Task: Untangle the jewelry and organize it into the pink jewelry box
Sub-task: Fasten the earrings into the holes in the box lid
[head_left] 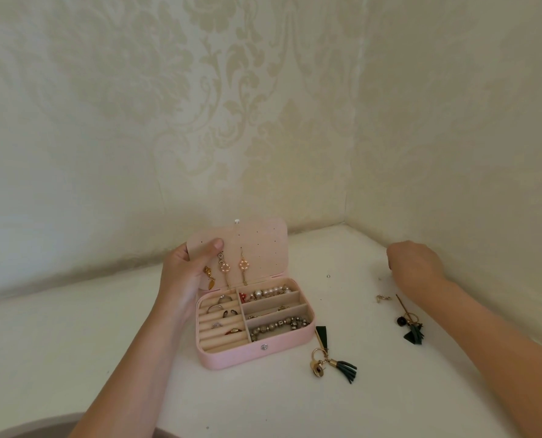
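The pink jewelry box [231,358] stands open on the white table. My left hand [184,270] grips the left edge of its raised lid [263,245], thumb on the inner face, where three dangling earrings [225,267] hang. The tray holds rings [219,311], a pearl strand [269,293] and a metal bead bracelet [279,325]. Two dark green tassel earrings lie outside: one [329,361] just right of the box, another [410,324] farther right. My right hand [415,263] hovers with curled fingers over the table near the wall corner; its fingertips are hidden. A small gold chain piece [383,298] lies below it.
Patterned cream wallpaper closes the table in behind and on the right, meeting in a corner [347,221]. A tiny clear stud [328,276] lies on the table between the box and my right hand.
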Demonstrator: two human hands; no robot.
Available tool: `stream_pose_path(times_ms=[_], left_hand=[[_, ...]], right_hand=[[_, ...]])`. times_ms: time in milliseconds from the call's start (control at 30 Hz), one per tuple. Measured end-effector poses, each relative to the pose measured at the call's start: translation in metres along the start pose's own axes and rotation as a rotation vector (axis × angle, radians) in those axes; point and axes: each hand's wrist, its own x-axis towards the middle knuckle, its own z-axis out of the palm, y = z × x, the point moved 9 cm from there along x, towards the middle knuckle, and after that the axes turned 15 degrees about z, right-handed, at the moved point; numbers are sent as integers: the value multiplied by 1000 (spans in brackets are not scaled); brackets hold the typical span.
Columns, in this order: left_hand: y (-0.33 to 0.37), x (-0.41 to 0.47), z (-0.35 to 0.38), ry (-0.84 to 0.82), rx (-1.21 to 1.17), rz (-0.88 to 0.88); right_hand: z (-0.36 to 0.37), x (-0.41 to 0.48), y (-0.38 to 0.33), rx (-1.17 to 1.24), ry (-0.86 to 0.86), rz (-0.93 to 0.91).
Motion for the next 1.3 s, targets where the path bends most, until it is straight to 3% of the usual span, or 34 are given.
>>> stream_pose_path(times_ms=[700, 933, 1033, 1200, 1300], left_hand=[[-6, 2, -4, 7, 2, -22], [-6, 1, -6, 12, 2, -33], [-5, 0, -5, 13, 4, -46], [-4, 1, -5, 0, 25, -35], [-1, 2, -4, -14, 52, -11]], right_hand=[[-3, 21, 23, 559, -20, 14], [-28, 13, 8, 859, -131, -50], [-56, 1, -13, 1043, -195, -114], [-116, -23, -73, 1543, -426, -323], [-150, -33, -113, 1606, -461, -461]])
